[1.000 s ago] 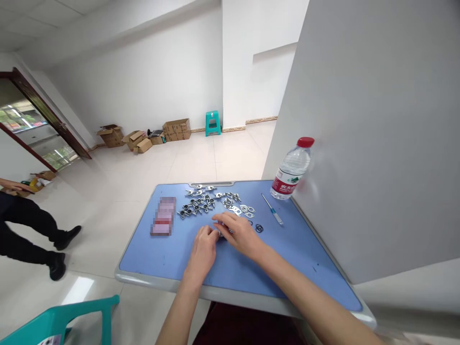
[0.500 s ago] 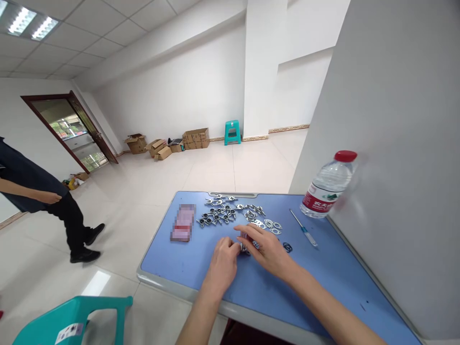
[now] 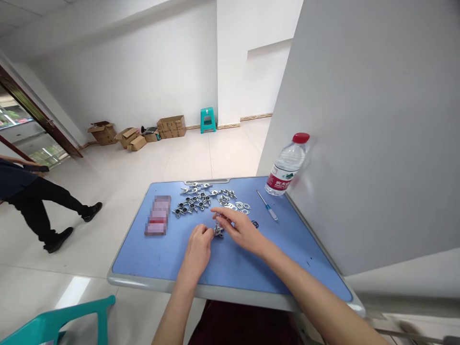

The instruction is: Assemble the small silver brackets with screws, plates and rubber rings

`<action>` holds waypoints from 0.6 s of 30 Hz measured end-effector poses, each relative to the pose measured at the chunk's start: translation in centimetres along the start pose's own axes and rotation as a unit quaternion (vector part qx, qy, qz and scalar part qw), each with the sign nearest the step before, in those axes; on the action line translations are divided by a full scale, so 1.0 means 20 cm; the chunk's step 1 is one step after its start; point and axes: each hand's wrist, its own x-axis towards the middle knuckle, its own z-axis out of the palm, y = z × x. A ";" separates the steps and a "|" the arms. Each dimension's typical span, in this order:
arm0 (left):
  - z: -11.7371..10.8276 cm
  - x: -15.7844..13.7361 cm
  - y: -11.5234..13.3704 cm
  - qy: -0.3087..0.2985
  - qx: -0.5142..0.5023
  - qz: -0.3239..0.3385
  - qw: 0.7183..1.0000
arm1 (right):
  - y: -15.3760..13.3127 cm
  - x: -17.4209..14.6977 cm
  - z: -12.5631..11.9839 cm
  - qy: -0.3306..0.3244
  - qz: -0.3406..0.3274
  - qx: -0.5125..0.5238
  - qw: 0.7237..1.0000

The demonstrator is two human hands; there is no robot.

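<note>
My left hand pinches a small metal fitting against the blue tabletop. Above that fitting, my right hand has its thumb and fingers closed round a small clear-handled tool, held roughly upright; its kind is mostly hidden by the fingers. Just beyond the hands lie several metal fittings with black round inserts. Flat metal gaskets spread to their right, and black rubber rings rest beside my right wrist.
A screwdriver with a clear and blue handle lies right of the gaskets. Behind it stands a red-capped water bottle by the grey partition. A pixelated pinkish rectangle is at left. A person walks on the left; a green stool stands near.
The view has swung, so the table sits further left and higher. Both hands keep their hold over the metal fitting. The person at left has stepped and shifted position.
</note>
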 end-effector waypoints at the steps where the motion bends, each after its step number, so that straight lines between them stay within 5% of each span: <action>1: 0.00 0.00 0.00 -0.001 -0.003 0.001 1.000 | 0.00 0.00 -0.01 -0.005 0.004 0.013 1.000; 10: 0.02 0.00 -0.01 -0.001 -0.004 0.009 1.000 | -0.01 0.00 0.09 0.049 -0.072 -0.077 0.993; 18: 0.01 0.00 0.00 0.002 -0.007 -0.001 1.000 | -0.01 -0.01 0.03 -0.016 -0.072 -0.065 0.995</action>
